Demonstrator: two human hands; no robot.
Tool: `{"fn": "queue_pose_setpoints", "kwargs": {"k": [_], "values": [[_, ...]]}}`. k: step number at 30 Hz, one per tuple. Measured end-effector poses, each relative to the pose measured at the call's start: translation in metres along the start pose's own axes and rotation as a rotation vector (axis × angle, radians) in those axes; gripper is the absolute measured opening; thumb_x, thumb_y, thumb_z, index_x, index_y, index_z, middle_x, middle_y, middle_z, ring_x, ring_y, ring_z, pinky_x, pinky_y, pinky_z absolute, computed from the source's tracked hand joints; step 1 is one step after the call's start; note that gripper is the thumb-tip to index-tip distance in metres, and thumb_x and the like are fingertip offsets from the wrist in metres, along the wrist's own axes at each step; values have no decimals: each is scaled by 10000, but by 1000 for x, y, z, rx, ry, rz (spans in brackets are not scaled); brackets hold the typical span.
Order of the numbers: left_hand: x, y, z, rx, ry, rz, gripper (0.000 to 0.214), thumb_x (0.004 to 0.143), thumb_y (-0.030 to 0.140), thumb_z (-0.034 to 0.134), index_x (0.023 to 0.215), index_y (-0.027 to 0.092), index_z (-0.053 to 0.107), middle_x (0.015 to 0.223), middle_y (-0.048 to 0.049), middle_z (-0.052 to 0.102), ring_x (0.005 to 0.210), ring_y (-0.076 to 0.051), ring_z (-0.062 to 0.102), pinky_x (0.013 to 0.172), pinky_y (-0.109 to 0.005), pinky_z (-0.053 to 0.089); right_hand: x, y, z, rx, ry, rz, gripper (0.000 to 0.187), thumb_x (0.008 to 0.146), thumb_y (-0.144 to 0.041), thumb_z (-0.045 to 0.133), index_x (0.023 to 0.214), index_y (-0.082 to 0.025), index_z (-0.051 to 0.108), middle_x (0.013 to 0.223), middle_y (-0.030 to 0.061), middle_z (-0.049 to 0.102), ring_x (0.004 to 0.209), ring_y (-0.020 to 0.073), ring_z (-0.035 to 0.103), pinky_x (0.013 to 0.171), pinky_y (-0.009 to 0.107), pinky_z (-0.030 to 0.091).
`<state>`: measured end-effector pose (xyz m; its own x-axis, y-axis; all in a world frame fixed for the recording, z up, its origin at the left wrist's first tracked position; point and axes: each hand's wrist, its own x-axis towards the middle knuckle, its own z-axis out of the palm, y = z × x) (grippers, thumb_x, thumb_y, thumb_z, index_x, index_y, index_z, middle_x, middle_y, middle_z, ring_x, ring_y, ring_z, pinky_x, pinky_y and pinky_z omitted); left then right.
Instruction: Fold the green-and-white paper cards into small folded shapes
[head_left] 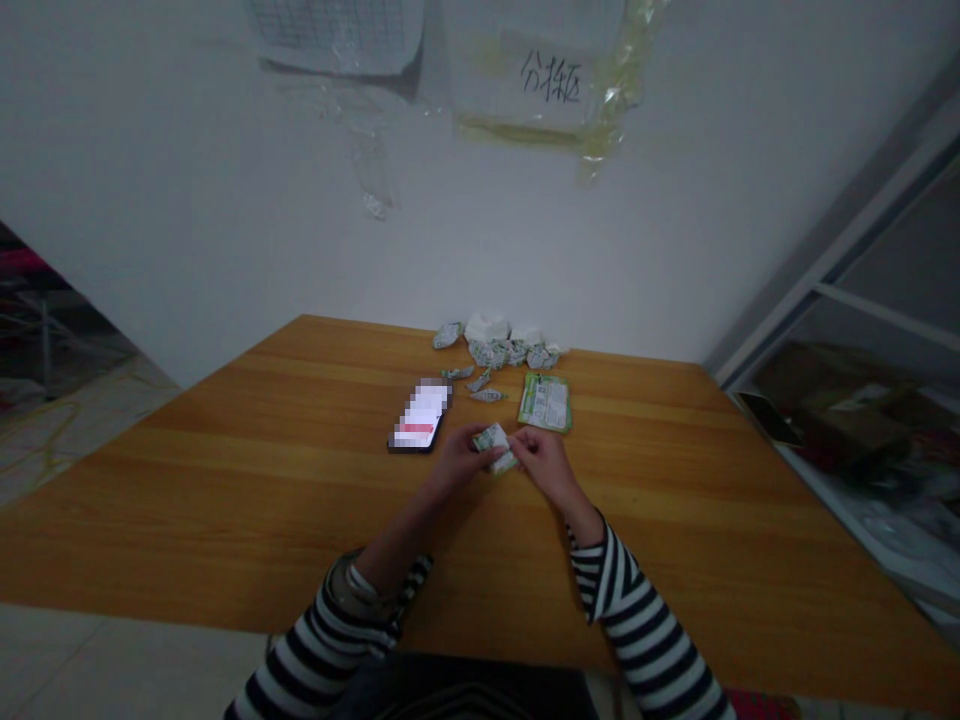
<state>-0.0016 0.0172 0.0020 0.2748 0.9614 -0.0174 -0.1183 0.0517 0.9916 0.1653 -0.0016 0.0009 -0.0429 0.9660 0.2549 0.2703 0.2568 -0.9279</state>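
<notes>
Both hands meet over the middle of the table on one small white-and-green packet [496,441]. My left hand [458,460] grips its left side, thumb on top. The fingertips of my right hand [544,460] pinch its right edge. Whether the packet is sealed or torn I cannot tell. Just beyond my right hand lies a flat stack of green-and-white printed packets [546,403]. Farther back, crumpled printed wrappers [489,352] and wads of white tissue [486,327] are heaped near the wall. Several narrow twisted scraps [487,394] lie in front of them.
A phone [421,415] with a lit, blurred screen rests left of my hands on the wooden table [262,470]. The wall behind carries taped paper sheets [540,75]. To the right stands a shelf frame with cardboard boxes [847,400] and a dark flat device [770,418].
</notes>
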Motion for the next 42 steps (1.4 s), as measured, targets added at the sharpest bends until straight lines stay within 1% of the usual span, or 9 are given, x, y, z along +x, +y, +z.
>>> {"fn": "queue_pose_setpoints", "kwargs": {"k": [5,10,13,16,22,27,35,39,42], "values": [[0,-1,-1,-4,-26,-34,616,497,365,860,999,109,611,686,-33,698,548,-170,639,505,-263,504,2,3,-1,-44,36,-28,272,827,-385,565,687,-159,625,527,-18,563,457,115,483,442,215,354],[1,-1,1,31,32,52,556,571,383,820,1021,129,617,776,-56,713,654,-194,667,586,-292,526,-2,-8,-4,-248,101,-143,259,874,-359,525,748,-173,655,607,11,629,535,143,536,519,238,377],[1,0,1,202,153,191,427,633,400,778,960,155,653,798,-49,696,705,-180,650,610,-266,506,-6,-16,-6,-457,145,-201,226,895,-333,512,802,-192,663,737,47,692,642,175,599,611,264,398],[0,2,0,321,247,253,370,730,454,686,960,166,657,611,8,613,543,-136,576,495,-228,439,-9,-19,-5,-523,155,-213,222,911,-328,494,835,-202,661,793,62,707,695,190,620,652,273,403],[-2,9,0,151,81,37,469,746,536,636,982,131,633,484,36,572,352,-94,471,358,-199,329,-4,-9,-2,-304,153,-139,246,875,-360,527,765,-185,661,673,30,662,591,161,564,579,249,399],[-4,14,1,101,-10,-20,398,714,531,677,721,134,658,496,3,601,387,-95,501,397,-205,344,4,-1,-4,3,110,-81,256,841,-397,537,760,-172,630,692,16,627,635,161,560,596,242,427],[-7,13,13,269,-10,199,347,754,448,660,911,147,729,787,-46,704,684,-182,612,577,-254,447,1,11,16,112,312,-87,241,842,-361,522,744,-174,639,775,31,576,769,173,544,694,260,433],[-8,13,7,592,183,375,280,774,426,646,737,161,728,793,-61,624,702,-182,569,576,-255,408,1,4,11,9,324,-108,222,825,-355,569,768,-178,690,730,20,554,696,161,509,629,252,412],[-11,13,2,833,267,462,290,815,411,608,667,183,710,745,-50,592,641,-166,532,565,-255,353,3,-5,-1,66,217,-86,255,809,-357,609,978,-188,698,641,-18,542,583,138,465,549,240,381]]}}
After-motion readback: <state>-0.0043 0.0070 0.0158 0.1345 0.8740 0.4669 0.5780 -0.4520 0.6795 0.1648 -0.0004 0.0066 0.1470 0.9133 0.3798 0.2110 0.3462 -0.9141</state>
